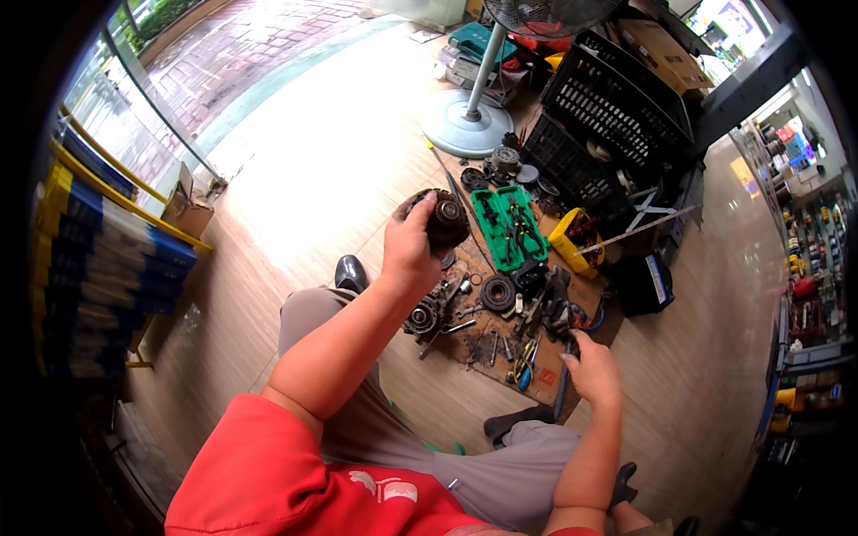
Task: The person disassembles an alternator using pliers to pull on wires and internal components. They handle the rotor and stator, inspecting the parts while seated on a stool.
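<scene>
My left hand point(409, 243) is raised over the parts, closed on a round, dark, greasy metal part point(447, 217) with a ringed centre. My right hand point(585, 366) is closed on a long dark bar-like tool point(562, 389) beside a dark metal assembly point(556, 299). Below the raised part lie a metal housing point(424, 314), a bearing-like ring point(497, 295), sockets and hand tools on a cardboard sheet point(576, 402). An open green tool case point(509, 228) and a yellow container point(576, 241) lie behind them.
A fan stand point(466, 125), black crates point(599, 107) and a black box point(642, 284) stand behind and to the right. A yellow-blue rack point(134, 259) is by the glass at left; stocked shelving point(813, 286) at right. Another person's shoe point(626, 482) shows at lower right.
</scene>
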`<state>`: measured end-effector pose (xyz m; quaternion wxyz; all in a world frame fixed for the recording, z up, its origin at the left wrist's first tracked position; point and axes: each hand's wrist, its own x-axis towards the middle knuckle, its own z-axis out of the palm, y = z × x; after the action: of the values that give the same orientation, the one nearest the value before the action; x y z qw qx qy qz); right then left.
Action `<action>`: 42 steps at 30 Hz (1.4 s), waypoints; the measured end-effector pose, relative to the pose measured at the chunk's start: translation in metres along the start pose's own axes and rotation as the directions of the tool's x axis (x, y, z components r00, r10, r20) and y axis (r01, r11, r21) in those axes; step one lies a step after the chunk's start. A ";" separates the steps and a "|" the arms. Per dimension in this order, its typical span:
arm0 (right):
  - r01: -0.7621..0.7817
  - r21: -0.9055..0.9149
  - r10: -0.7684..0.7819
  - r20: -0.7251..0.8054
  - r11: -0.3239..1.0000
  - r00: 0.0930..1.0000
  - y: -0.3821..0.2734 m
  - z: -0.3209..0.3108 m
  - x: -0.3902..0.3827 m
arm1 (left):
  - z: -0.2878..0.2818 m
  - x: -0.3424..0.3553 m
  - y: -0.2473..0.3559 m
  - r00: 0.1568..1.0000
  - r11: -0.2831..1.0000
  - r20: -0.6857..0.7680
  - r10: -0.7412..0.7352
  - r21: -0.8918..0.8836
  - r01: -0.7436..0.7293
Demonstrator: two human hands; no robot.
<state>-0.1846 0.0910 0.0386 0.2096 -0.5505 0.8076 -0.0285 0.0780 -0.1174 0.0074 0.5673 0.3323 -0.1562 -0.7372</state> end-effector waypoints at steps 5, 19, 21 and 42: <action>0.161 0.180 -0.127 -0.185 0.970 0.974 -0.012 0.007 0.008 | 0.008 -0.007 -0.009 1.000 0.999 -0.002 -0.027 -0.029 0.027; 0.609 0.145 -0.513 -0.410 0.780 0.754 -0.060 0.038 0.008 | 0.015 -0.015 -0.025 0.997 0.996 0.028 -0.074 -0.040 0.076; 0.678 0.066 -0.583 -0.454 0.732 0.674 -0.066 0.043 0.008 | 0.016 -0.016 -0.025 0.996 0.995 0.018 -0.087 -0.042 0.087; 0.231 -0.217 -0.218 0.085 0.948 0.972 -0.051 0.038 0.008 | 0.018 -0.015 -0.017 0.999 0.997 0.000 -0.053 -0.057 0.053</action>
<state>-0.1278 0.0706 0.0155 0.1654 -0.6597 0.7310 0.0564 0.0556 -0.1009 0.0151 0.5569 0.3206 -0.1261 -0.7558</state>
